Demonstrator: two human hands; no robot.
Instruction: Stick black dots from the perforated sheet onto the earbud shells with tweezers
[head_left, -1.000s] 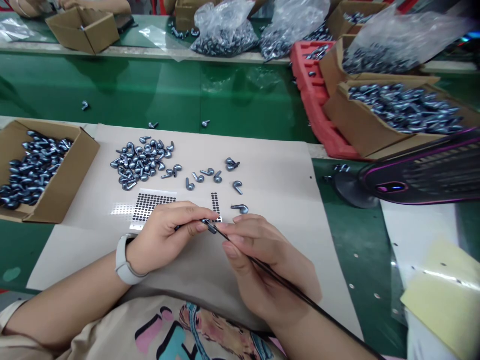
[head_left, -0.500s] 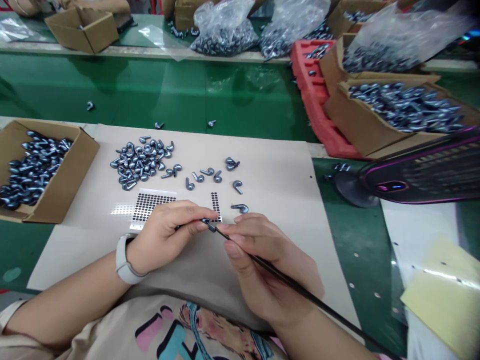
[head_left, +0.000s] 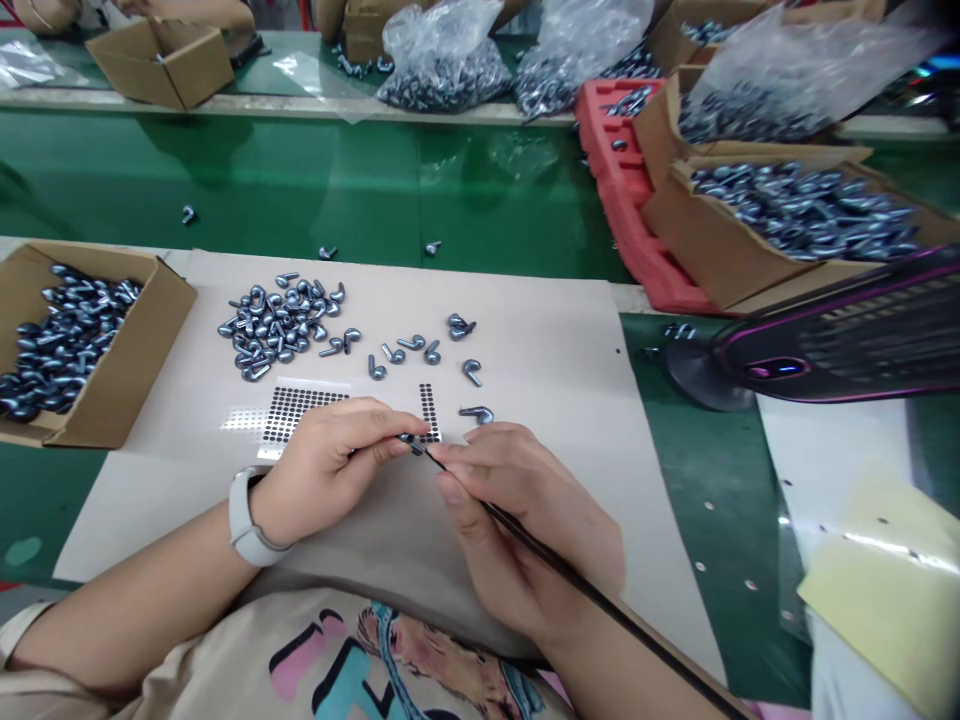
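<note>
A cardboard box (head_left: 139, 365) of dark metal hooks sits at far left, beside a loose pile of hooks (head_left: 274, 325) on a kraft paper sheet (head_left: 540, 340). The left hand (head_left: 326, 470), with a white wristband (head_left: 241, 518), pinches one metal hook (head_left: 411, 442) in its fingertips. Just beside it, the right hand (head_left: 517, 530) grips a thin black rod (head_left: 555, 570), its tip at the hook. A black fan (head_left: 847, 340) stands at right.
</note>
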